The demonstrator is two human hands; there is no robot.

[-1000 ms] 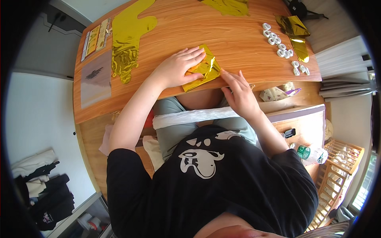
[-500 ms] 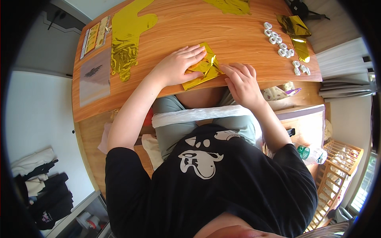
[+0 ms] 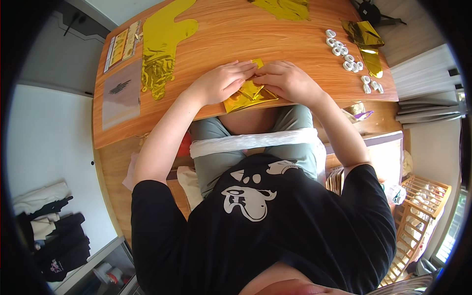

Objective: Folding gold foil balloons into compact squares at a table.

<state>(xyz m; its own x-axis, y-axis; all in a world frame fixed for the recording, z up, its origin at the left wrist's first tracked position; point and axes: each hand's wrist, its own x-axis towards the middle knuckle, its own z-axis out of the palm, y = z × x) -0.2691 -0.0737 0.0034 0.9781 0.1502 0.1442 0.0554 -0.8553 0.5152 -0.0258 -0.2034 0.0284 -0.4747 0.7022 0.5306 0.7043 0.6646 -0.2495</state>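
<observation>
A folded piece of gold foil (image 3: 250,93), which looks like a flat foil balloon, lies at the table's near edge. My left hand (image 3: 219,84) rests on its left side, fingers stretched out over it and thumb lower down. From the right, my right hand (image 3: 290,83) bends its fingers over the foil, thumb beneath them, gripping a folded part. The fingertips of both hands nearly meet, and they hide the middle of the foil. A small foil corner shows beyond them.
Flat gold foil balloons lie at the table's (image 3: 221,44) left (image 3: 164,44) and far edge (image 3: 282,9). Small white ribbon rolls (image 3: 348,58) and more gold foil (image 3: 366,37) are at the right. A clear plastic sheet (image 3: 122,101) and a printed card (image 3: 123,44) are at the left.
My right hand has moved left and away from me onto the foil, close to my left hand. The foil's far right part is now folded or covered.
</observation>
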